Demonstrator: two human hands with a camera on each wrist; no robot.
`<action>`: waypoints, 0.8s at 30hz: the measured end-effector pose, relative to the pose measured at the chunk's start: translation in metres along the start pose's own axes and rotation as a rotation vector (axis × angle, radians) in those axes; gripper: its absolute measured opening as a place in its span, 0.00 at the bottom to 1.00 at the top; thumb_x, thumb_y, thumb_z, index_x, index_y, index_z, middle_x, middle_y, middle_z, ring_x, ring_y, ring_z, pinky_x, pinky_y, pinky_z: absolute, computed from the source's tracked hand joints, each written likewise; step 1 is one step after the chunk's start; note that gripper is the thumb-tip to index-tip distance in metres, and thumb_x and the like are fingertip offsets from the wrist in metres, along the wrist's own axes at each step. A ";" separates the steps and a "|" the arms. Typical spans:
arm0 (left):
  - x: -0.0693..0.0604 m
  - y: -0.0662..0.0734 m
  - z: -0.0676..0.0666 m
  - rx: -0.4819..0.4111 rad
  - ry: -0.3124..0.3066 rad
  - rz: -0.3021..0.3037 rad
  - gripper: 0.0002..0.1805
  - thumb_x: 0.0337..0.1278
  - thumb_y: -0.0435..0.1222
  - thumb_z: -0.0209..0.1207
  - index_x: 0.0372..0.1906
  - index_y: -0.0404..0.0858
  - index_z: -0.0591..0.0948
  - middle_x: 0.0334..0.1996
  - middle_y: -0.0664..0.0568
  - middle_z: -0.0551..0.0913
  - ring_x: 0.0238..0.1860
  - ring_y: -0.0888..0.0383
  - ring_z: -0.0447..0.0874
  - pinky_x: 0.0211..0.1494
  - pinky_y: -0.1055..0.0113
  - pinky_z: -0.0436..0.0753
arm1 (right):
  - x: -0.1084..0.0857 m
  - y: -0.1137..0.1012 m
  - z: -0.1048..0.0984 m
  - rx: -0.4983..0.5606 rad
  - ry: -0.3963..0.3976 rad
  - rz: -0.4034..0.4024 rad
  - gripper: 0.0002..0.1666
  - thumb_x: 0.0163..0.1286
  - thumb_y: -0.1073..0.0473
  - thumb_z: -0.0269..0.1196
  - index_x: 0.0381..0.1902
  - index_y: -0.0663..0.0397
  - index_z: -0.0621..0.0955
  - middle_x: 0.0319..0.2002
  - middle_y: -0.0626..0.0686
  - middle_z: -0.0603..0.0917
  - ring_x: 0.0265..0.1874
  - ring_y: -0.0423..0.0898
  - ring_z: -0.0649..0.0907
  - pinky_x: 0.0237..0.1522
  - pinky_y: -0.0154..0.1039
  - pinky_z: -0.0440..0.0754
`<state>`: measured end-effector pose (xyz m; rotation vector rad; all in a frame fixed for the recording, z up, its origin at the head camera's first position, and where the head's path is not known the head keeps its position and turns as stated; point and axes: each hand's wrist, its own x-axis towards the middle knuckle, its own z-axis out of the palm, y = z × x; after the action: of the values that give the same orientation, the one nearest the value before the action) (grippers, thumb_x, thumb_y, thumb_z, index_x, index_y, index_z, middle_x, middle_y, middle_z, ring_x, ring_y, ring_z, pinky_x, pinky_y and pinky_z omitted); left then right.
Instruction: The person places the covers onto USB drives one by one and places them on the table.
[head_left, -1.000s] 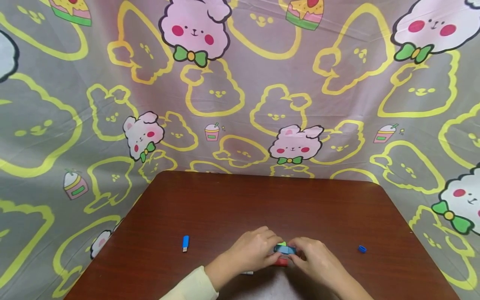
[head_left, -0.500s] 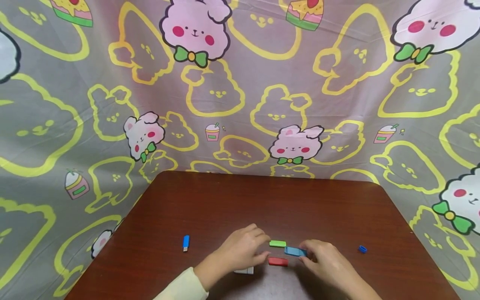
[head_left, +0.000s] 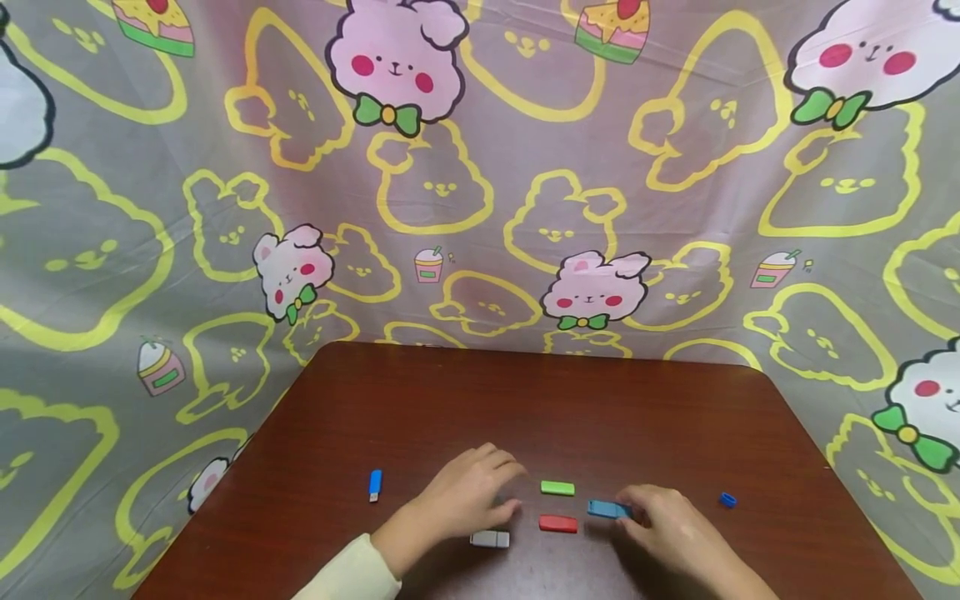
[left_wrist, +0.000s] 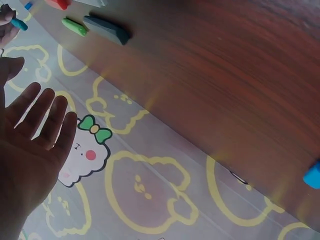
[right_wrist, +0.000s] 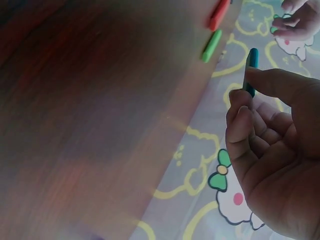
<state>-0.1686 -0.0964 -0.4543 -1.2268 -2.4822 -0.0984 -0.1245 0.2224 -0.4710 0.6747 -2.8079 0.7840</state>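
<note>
My right hand (head_left: pixel 671 525) pinches one end of a blue-teal USB stick (head_left: pixel 608 509) between thumb and fingers. The right wrist view shows that stick (right_wrist: pixel 253 60) edge-on, poking up past the thumb. My left hand (head_left: pixel 472 492) holds nothing, its fingers relaxed and apart in the left wrist view. Between the hands, a green stick (head_left: pixel 557 488) and a red stick (head_left: pixel 558 524) lie roughly parallel on the table. Just below the left hand lies a grey-white USB stick (head_left: pixel 490 540).
A blue USB stick (head_left: pixel 375 486) with its metal plug bare lies on the left of the brown table (head_left: pixel 525 408). A small blue cap (head_left: pixel 727 500) is at the right. Patterned cloth (head_left: pixel 480 208) hangs behind the table and at its sides.
Both hands held the blue-teal stick above the green and red ones. My left hand has let go and drawn left; my right hand has carried the stick right, uncovering the ones below.
</note>
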 end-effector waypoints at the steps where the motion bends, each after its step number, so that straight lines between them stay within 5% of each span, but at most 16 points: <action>1: -0.001 -0.001 0.000 -0.003 -0.007 -0.005 0.21 0.57 0.49 0.67 0.54 0.47 0.84 0.48 0.59 0.85 0.49 0.61 0.80 0.52 0.66 0.81 | 0.000 0.003 0.000 -0.006 -0.013 0.004 0.10 0.58 0.62 0.73 0.34 0.43 0.82 0.25 0.32 0.73 0.26 0.30 0.70 0.27 0.31 0.71; 9: -0.014 -0.014 -0.002 -0.028 -0.079 -0.054 0.21 0.57 0.47 0.67 0.55 0.46 0.84 0.50 0.58 0.84 0.51 0.60 0.79 0.52 0.63 0.81 | 0.001 0.018 0.001 -0.080 -0.084 0.044 0.10 0.57 0.61 0.74 0.34 0.46 0.84 0.27 0.35 0.78 0.26 0.31 0.72 0.27 0.34 0.73; 24: -0.048 -0.041 -0.003 -0.081 -0.174 -0.101 0.21 0.59 0.43 0.66 0.57 0.45 0.82 0.52 0.57 0.82 0.55 0.58 0.78 0.59 0.58 0.79 | 0.004 0.024 0.006 -0.127 -0.126 0.089 0.13 0.56 0.62 0.74 0.27 0.46 0.78 0.19 0.38 0.68 0.19 0.34 0.66 0.20 0.33 0.65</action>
<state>-0.1733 -0.1591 -0.4649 -1.1868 -2.7157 -0.1248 -0.1390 0.2362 -0.4867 0.6019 -2.9888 0.5895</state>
